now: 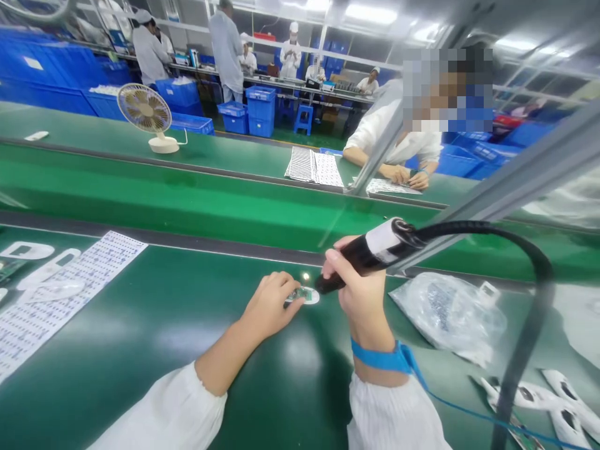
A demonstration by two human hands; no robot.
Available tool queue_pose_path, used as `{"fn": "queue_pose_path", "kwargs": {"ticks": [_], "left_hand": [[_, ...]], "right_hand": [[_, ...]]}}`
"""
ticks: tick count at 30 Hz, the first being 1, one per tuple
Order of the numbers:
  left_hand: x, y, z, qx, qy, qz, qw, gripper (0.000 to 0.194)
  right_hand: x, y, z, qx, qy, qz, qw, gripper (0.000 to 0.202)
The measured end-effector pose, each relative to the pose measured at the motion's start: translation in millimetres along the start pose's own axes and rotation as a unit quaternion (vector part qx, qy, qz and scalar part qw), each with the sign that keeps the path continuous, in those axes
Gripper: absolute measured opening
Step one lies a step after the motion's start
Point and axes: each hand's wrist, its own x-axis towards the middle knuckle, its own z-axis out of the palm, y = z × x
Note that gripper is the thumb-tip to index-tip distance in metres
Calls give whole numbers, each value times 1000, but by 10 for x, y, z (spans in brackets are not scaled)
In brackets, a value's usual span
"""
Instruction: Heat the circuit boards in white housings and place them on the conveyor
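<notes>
My left hand (272,303) pins a small white housing with a green circuit board (304,294) flat on the green table. My right hand (359,284) grips a black electric screwdriver (370,253), its tip pointing down-left onto the board. A thick black cable (529,300) arcs from the screwdriver's rear down to the right. A blue wrist strap (384,357) circles my right wrist.
A clear plastic bag of parts (445,312) lies right of my hands. White housings (557,400) sit at the lower right, a printed sheet (51,294) and white parts (42,272) at left. A conveyor belt (187,200) runs behind; a person (403,140) works opposite, beside a fan (145,112).
</notes>
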Motion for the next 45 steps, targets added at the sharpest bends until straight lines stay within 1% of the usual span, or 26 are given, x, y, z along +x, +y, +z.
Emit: {"fn": "queue_pose_path", "kwargs": {"ticks": [7, 12, 16, 22, 26, 33, 37, 39, 41, 43, 45], "left_hand": [[11, -36, 42, -23, -11, -2, 1000, 12], [16, -25, 38, -24, -16, -4, 1000, 12], [17, -23, 44, -16, -19, -2, 1000, 12], [17, -17, 60, -19, -4, 4, 1000, 9], [18, -6, 62, -21, 0, -1, 1000, 9], [7, -6, 72, -15, 1, 0, 1000, 9], [13, -17, 55, -7, -2, 1, 1000, 9], [7, -6, 42, -4, -4, 2, 1000, 10], [-17, 16, 32, -7, -4, 4, 1000, 12], [-40, 24, 26, -9, -5, 4, 1000, 12], [-12, -22, 12, -4, 1, 4, 1000, 13]], "right_hand": [[9, 70, -27, -6, -11, 17, 1000, 16], [8, 101, -16, -2, -15, 26, 1000, 17], [27, 120, -20, -10, -30, 33, 999, 17], [44, 120, -39, -32, -48, 48, 997, 22], [50, 132, -58, -55, -73, 53, 994, 23], [51, 126, -40, -47, -56, 56, 996, 23], [51, 144, -36, -37, -61, 67, 995, 22], [72, 157, -97, -7, -61, 77, 995, 20], [114, 162, -229, 50, -46, 73, 995, 21], [167, 159, -421, 109, -3, 54, 993, 23], [218, 156, -627, 143, 61, 31, 987, 24]]}}
